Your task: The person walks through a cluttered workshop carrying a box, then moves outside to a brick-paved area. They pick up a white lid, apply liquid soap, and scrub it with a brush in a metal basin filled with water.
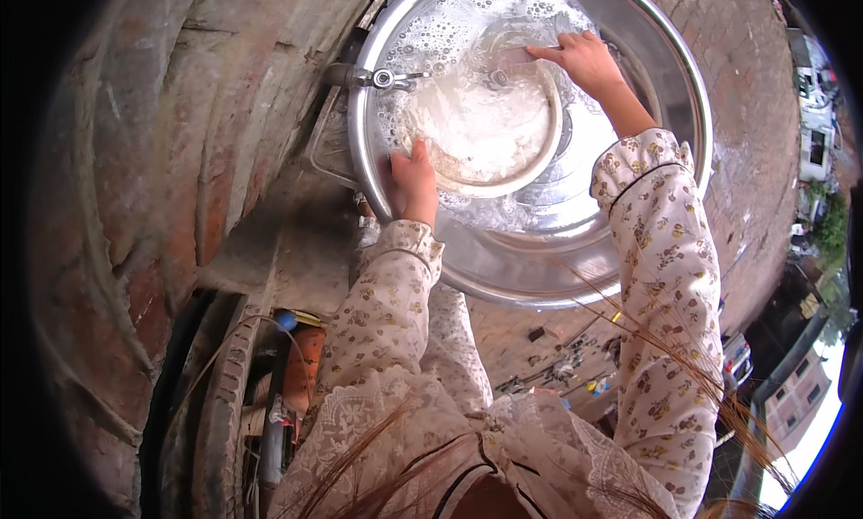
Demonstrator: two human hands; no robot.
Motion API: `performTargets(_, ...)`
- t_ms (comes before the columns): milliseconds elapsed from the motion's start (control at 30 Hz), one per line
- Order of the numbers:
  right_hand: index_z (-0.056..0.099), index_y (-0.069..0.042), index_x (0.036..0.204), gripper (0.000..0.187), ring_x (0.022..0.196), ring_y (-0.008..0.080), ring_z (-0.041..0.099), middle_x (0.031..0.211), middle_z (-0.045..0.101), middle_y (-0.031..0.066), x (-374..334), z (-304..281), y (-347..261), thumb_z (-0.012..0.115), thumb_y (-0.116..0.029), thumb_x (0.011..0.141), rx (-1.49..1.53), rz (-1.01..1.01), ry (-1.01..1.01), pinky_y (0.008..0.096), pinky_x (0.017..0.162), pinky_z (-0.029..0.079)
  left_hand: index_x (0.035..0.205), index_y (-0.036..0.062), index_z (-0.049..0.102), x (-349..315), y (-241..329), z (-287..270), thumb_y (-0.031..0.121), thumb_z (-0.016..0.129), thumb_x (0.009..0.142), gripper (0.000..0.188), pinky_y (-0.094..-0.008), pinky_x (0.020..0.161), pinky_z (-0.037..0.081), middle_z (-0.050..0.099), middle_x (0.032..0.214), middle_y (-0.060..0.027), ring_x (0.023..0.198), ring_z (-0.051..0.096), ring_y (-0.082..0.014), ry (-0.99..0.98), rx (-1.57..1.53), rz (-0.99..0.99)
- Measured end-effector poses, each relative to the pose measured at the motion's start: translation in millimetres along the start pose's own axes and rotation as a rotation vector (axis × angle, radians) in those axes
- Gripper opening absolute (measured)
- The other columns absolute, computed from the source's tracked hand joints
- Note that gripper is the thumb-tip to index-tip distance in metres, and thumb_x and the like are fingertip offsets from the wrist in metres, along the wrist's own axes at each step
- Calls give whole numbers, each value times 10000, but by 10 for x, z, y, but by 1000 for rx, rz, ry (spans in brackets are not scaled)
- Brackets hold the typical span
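A wide metal basin holds soapy water with bubbles. Within it lies a round, pale dish, its raised rim showing, with cloudy, foamy water over its middle. My left hand grips the dish's left edge, thumb on top and the other fingers mostly hidden. Over the dish's far right side, my right hand reaches down with bent fingers, pressed on a small pinkish-brown piece at the water's surface. Splashing water blurs that piece, so its kind is unclear.
A metal tap juts over the basin's left rim from beside a worn brick wall. Brick paving surrounds the basin on the right. An orange container and other clutter stand at lower left.
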State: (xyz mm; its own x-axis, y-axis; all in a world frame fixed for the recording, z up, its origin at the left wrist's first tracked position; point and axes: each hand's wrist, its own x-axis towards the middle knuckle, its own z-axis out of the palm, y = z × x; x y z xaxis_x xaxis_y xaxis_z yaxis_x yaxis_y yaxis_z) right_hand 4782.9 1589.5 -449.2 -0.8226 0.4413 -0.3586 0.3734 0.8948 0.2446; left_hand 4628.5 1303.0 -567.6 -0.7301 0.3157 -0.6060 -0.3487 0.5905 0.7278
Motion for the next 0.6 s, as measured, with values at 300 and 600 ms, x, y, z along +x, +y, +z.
performTargets(300, 555, -267, 1241, 380, 692, 308, 615, 798, 623, 139, -1051, 62, -1545, 531, -162, 877, 767, 818, -67, 408, 682, 484, 1078, -81, 494, -210, 143, 127, 268, 616, 868, 425, -339, 806, 472, 556, 1094, -164, 937, 537, -213, 72, -341, -300)
performTargets(600, 379, -243, 1367, 599, 630, 288, 628, 806, 575, 135, -1371, 12, -1252, 494, -55, 810, 352, 753, -309, 400, 579, 511, 1115, -91, 472, -154, 209, 73, 381, 584, 882, 538, -336, 823, 442, 542, 1118, -177, 968, 520, -230, -128, -244, -369)
